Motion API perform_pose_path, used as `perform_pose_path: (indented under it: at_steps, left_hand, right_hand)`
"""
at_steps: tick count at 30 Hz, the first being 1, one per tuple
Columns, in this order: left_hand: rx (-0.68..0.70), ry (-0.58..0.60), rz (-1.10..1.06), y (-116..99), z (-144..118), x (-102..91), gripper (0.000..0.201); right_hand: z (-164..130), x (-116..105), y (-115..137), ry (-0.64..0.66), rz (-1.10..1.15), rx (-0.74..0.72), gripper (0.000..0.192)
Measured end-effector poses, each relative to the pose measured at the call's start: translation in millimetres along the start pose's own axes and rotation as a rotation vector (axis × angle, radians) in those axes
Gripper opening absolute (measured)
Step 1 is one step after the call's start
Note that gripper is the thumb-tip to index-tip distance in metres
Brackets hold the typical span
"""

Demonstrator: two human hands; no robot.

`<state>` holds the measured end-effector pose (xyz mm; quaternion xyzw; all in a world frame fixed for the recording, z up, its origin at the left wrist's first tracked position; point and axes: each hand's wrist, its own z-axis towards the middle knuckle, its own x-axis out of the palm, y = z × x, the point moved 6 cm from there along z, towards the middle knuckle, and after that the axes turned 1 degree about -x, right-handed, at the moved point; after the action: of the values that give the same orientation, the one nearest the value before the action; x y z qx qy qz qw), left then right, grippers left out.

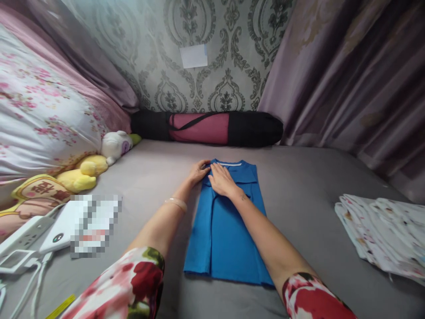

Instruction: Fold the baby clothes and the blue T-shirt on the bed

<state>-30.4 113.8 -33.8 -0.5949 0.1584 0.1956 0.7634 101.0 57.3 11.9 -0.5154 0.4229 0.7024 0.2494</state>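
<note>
A blue shirt [234, 239] lies in front of me, its sides and sleeves folded inward into a long rectangle. Its collar, with a pale inner band, points away from me. My right hand [222, 179] rests flat on the upper left part of the shirt, fingers stretched toward the collar. Just left of it, my left hand [199, 172] touches the shirt's upper left edge with its fingers extended. A pale bangle [176, 203] circles my left wrist.
Folded patterned white cloth [381, 230] lies at the right. At the left are a power strip [28, 232], a white device [61, 226], cables and plush toys [79, 175]. A black-and-maroon long bag [202, 128] lies along the wall on the grey sheet [305, 195].
</note>
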Motion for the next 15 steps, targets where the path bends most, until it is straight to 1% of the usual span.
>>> perform_pose_path:
  at_steps: [3, 6, 8, 11, 13, 15]
  left_hand:
    - [0.008, 0.017, 0.046, -1.8, 0.4, -0.3, 0.03]
    - [0.01, 0.024, 0.078, -6.3, 0.2, 0.0, 0.027]
    - [-0.019, 0.017, 0.021, -9.4, -1.9, -1.9, 0.029]
    - [-0.13, -0.057, -0.028, -11.4, -11.0, -12.6, 0.034]
    - [-0.207, -0.115, 0.014, -13.4, -24.1, -22.8, 0.036]
    - [-0.229, -0.125, 0.078, -19.6, -44.9, -30.0, 0.035]
  right_hand:
    - [-1.9, 23.2, -2.4, 0.104, -0.004, 0.003, 0.065]
    - [-3.4, 33.4, -5.8, 0.121, -0.023, -0.001, 0.066]
    - [-3.2, 33.6, -7.0, 0.122, -0.033, -0.003, 0.066]
    - [-1.1, 29.7, -6.8, 0.178, -0.042, 0.013, 0.066]
    - [0.8, 26.6, -5.7, 0.256, -0.047, 0.037, 0.067]
    - [3.9, 22.0, -2.8, 0.289, -0.066, 0.047, 0.067]
